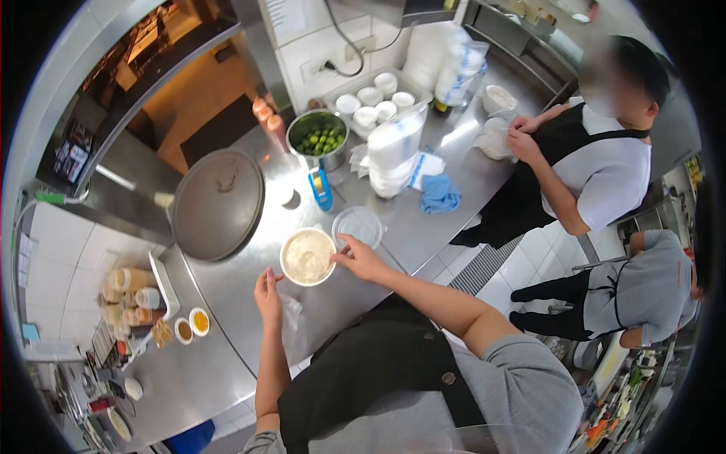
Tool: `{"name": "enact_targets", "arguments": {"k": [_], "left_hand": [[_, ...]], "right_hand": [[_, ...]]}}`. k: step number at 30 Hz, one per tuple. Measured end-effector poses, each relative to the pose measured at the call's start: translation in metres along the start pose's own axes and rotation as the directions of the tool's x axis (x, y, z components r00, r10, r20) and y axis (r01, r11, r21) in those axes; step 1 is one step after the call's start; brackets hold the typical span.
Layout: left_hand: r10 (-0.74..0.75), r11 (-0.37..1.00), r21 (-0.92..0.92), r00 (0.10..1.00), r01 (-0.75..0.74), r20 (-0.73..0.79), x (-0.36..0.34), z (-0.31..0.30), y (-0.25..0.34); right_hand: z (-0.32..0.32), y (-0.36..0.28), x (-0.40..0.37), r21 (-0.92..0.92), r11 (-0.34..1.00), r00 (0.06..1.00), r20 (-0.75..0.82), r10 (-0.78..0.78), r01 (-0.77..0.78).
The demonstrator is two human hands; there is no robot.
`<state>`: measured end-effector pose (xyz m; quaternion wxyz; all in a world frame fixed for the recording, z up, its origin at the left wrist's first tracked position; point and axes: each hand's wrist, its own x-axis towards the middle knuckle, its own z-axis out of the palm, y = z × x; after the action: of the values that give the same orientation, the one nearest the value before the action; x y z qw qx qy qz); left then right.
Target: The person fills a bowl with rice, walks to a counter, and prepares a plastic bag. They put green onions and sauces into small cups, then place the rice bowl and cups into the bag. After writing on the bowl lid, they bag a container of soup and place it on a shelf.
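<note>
A round white tub (308,257) with pale, creamy contents stands on the steel counter in front of me. My right hand (358,259) touches the tub's right rim, its thumb and fingers apart. Just left of the tub is my left hand (268,296), its fingers raised and apart, holding nothing. A clear round lid (358,227) lies beyond my right hand. Below the tub, a clear plastic bag (293,325) lies near my left wrist. The blue tool (320,189) is behind the tub.
A large round tray (218,204), a pot of green limes (318,141), stacked containers (393,151) and a blue cloth (439,194) are on the counter. Sauce cups (199,321) sit left. One co-worker (597,151) handles a bag; another (643,284) bends behind.
</note>
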<state>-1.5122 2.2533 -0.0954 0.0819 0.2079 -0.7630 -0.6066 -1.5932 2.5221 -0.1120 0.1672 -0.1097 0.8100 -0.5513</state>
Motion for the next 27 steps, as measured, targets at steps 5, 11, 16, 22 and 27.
{"name": "enact_targets", "arguments": {"k": [5, 11, 16, 22, 27], "left_hand": [[0.075, 0.997, -0.013, 0.996, -0.076, -0.037, 0.020, -0.008, 0.019], [0.065, 0.989, -0.120, 0.983, -0.087, -0.174, 0.026, -0.042, 0.048], [0.036, 0.975, -0.202, 0.966, -0.090, -0.256, 0.007, -0.043, 0.089], [0.059, 0.966, -0.241, 0.986, -0.096, -0.157, -0.013, 0.010, 0.101], [0.075, 0.958, -0.269, 0.994, -0.094, -0.079, -0.031, 0.061, 0.122]], "right_hand": [[-0.018, -0.022, 0.002, 0.025, 0.997, 0.996, -0.057, -0.069, 0.070], [-0.099, 0.031, -0.005, 0.011, 0.999, 0.818, -0.574, -0.028, 0.042], [-0.194, 0.099, -0.007, -0.312, 0.931, 0.436, -0.876, -0.205, -0.189], [-0.182, 0.106, -0.012, -0.481, 0.796, 0.751, -0.658, -0.052, -0.367], [-0.153, 0.100, -0.003, -0.352, 0.936, 0.905, -0.389, -0.171, 0.025]]}}
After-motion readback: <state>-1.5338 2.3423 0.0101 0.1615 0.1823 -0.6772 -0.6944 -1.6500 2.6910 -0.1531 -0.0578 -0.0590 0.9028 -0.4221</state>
